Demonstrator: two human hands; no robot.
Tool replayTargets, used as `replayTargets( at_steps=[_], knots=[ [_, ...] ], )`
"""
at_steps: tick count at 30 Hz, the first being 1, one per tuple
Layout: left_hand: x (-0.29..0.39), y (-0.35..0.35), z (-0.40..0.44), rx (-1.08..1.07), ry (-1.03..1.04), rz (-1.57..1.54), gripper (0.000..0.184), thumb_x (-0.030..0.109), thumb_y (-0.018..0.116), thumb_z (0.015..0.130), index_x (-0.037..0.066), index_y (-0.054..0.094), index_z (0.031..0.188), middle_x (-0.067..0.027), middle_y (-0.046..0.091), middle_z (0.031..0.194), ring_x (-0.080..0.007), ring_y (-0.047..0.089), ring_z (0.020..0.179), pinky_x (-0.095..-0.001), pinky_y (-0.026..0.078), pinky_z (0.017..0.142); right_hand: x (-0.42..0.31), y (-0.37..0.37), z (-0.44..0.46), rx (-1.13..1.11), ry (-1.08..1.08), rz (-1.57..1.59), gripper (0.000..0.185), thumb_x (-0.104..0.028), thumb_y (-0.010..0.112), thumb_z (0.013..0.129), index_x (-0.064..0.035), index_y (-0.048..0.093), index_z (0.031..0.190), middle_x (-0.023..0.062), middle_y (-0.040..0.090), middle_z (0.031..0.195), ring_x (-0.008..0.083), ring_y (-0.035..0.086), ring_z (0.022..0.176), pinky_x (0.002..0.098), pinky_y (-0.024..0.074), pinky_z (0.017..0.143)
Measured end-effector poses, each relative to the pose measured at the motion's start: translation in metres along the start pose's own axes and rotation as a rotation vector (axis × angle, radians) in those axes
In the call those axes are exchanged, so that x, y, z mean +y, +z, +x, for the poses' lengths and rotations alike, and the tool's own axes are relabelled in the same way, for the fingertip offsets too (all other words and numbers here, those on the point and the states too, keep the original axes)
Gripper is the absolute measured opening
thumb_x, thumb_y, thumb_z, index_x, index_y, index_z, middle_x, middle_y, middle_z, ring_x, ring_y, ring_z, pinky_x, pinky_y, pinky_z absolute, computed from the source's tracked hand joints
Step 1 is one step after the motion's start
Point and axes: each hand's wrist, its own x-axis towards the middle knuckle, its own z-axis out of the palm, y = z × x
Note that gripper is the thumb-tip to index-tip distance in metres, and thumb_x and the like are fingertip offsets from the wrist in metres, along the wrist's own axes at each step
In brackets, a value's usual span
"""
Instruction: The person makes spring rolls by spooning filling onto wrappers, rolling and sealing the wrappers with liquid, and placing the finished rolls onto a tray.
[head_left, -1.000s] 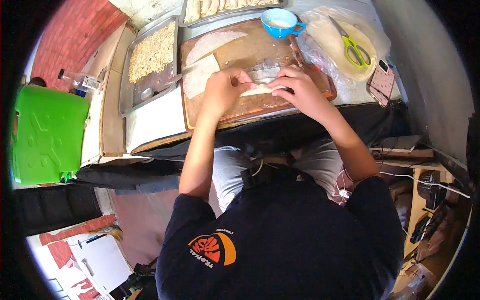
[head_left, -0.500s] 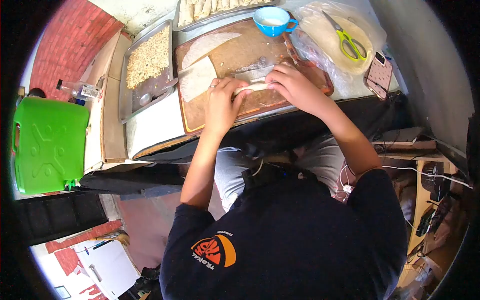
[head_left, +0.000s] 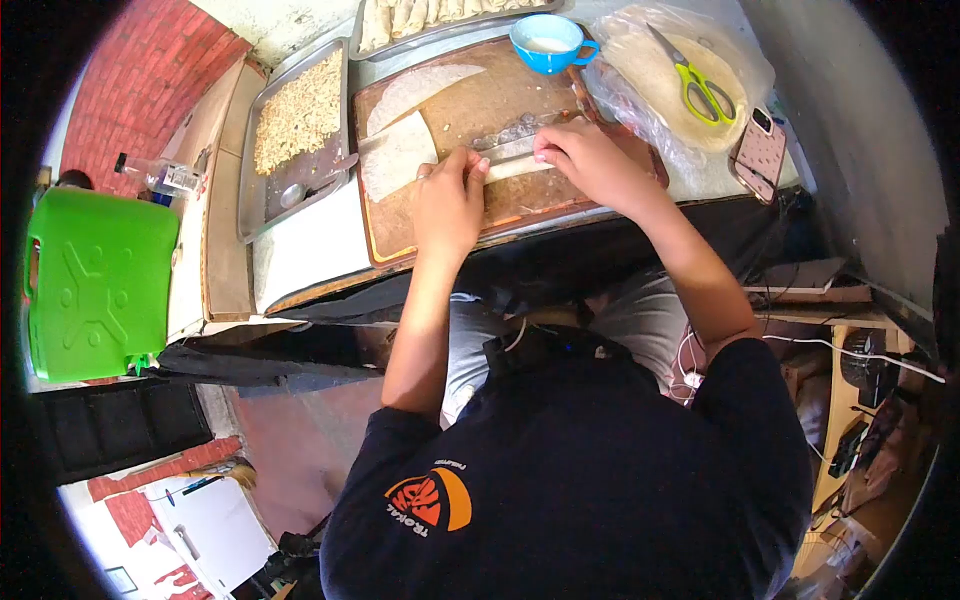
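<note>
A thin pale wrapper roll (head_left: 518, 166) lies crosswise on the brown board (head_left: 470, 98), between my two hands. My left hand (head_left: 452, 193) pinches its left end, thumb against fingers. At the right end my right hand (head_left: 583, 158) holds the wrapper with thumb and fingers together. Part of the wrapper's flat strip shows beyond the roll. Beside my left hand rests a flat white wrapper piece (head_left: 395, 155), and a half-round wrapper (head_left: 420, 88) lies farther back on the board.
A tray of chopped filling (head_left: 298, 115) with a spoon stands left; a tray of rolls (head_left: 440, 12) is at the back. A blue cup (head_left: 548, 44), green scissors (head_left: 697, 88) on bagged wrappers (head_left: 660, 82) and a phone (head_left: 760, 155) are on the right.
Both hands came down around the roll, and the fingers then shifted outward to its ends, so more of the roll's middle shows. The camera view tilted slightly.
</note>
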Motion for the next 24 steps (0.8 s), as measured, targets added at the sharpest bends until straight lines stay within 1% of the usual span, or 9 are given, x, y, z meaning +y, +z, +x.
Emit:
replayTargets(
  at_steps=[2,5,8,11,14,17,20,23,24],
  knots=[
    [0.005,0.002,-0.002,0.019,-0.036,0.066,0.019,0.025,0.06,0.093,0.007,0.065,0.093,-0.0167,0.067,0.089,-0.0388,0.057,0.086,-0.0481,0.044,0.079,0.003,0.006,0.001,0.005,0.015,-0.082,0.014,-0.016,0.058,0.093,-0.0021,0.061,0.093,0.0148,0.064,0.09,0.0353,0.058,0.089,0.0433,0.0444,0.084],
    [0.006,0.01,-0.008,0.158,-0.036,0.23,0.019,0.026,0.059,0.094,0.008,0.065,0.093,-0.0155,0.062,0.097,-0.038,0.055,0.093,-0.0494,0.042,0.081,0.0,0.01,0.001,0.086,0.047,-0.19,0.015,-0.016,0.058,0.093,-0.0013,0.061,0.091,0.016,0.064,0.089,0.0369,0.058,0.09,0.0451,0.0438,0.085],
    [0.001,0.016,-0.008,0.148,-0.078,0.224,0.018,0.025,0.058,0.094,0.009,0.066,0.095,-0.0146,0.057,0.101,-0.0374,0.053,0.098,-0.0499,0.042,0.083,0.004,0.011,0.007,0.056,0.027,-0.193,0.017,-0.018,0.058,0.093,-0.0015,0.063,0.09,0.0163,0.063,0.086,0.0373,0.057,0.089,0.0453,0.0435,0.083],
    [0.0,0.021,-0.009,0.222,-0.046,0.176,0.016,0.023,0.058,0.093,0.009,0.066,0.097,-0.0135,0.06,0.098,-0.0363,0.054,0.096,-0.0487,0.042,0.083,0.005,0.014,0.007,0.15,0.068,-0.183,0.019,-0.02,0.062,0.091,-0.002,0.065,0.086,0.0156,0.063,0.083,0.0349,0.058,0.084,0.0443,0.0439,0.078],
    [0.004,0.018,-0.009,0.236,0.034,0.004,0.014,0.019,0.058,0.091,0.01,0.066,0.099,-0.0108,0.063,0.094,-0.0346,0.055,0.095,-0.0473,0.041,0.083,0.01,0.007,0.008,0.117,0.143,-0.059,0.022,-0.024,0.068,0.087,-0.0016,0.066,0.084,0.0145,0.063,0.079,0.0317,0.058,0.076,0.0424,0.0441,0.072],
    [0.004,0.012,-0.013,0.187,0.123,0.063,0.011,0.014,0.059,0.09,0.012,0.067,0.097,-0.0075,0.066,0.093,-0.0334,0.055,0.094,-0.0462,0.041,0.083,0.002,-0.001,0.011,0.04,0.26,-0.072,0.025,-0.024,0.073,0.083,-0.0001,0.066,0.081,0.0137,0.062,0.077,0.0289,0.058,0.072,0.0403,0.0447,0.069],
    [0.008,0.001,-0.018,0.161,0.12,0.061,0.011,0.013,0.059,0.089,0.013,0.069,0.095,-0.0056,0.067,0.095,-0.0332,0.056,0.095,-0.0452,0.04,0.083,0.0,-0.004,0.017,-0.056,0.366,-0.091,0.023,-0.023,0.073,0.083,-0.0006,0.066,0.084,0.0118,0.064,0.079,0.0276,0.06,0.075,0.0386,0.0458,0.069],
    [0.002,0.004,-0.019,0.21,0.143,0.083,0.011,0.015,0.061,0.089,0.014,0.071,0.094,-0.0043,0.068,0.097,-0.0327,0.056,0.097,-0.0448,0.04,0.083,-0.009,-0.007,0.02,0.136,0.254,-0.167,0.019,-0.02,0.072,0.085,-0.0025,0.067,0.09,0.0116,0.067,0.085,0.0268,0.063,0.082,0.0386,0.0475,0.072],
    [0.001,0.006,-0.019,0.208,0.139,0.081,0.011,0.016,0.061,0.089,0.014,0.071,0.094,-0.0042,0.068,0.097,-0.0326,0.057,0.098,-0.0447,0.04,0.083,-0.006,-0.01,0.027,0.281,0.187,-0.162,0.018,-0.019,0.071,0.085,-0.003,0.067,0.093,0.0119,0.068,0.087,0.0272,0.064,0.084,0.0386,0.0478,0.074]
  ],
)
